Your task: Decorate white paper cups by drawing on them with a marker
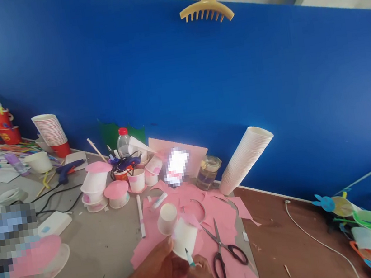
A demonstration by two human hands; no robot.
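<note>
A white paper cup [186,237] is tilted in my left hand [165,260], whose fingers wrap its lower left side. My right hand [205,276] grips a pen [191,260] with a white body, a teal section and a dark tip. That tip touches or nearly touches the cup's side; I cannot tell which. Just behind stands a second white paper cup [167,218]. To the right lie scissors [220,243] with dark handles, blades apart, on pink paper [228,215] that spreads beneath both hands.
A tall leaning stack of paper cups [246,160] stands by a glass jar [209,172] and a lit phone [176,166]. Leftward are pink-topped cups [117,193], a glue gun [69,170] with cables and a power strip [55,223]. A blue partition [164,78] rises behind.
</note>
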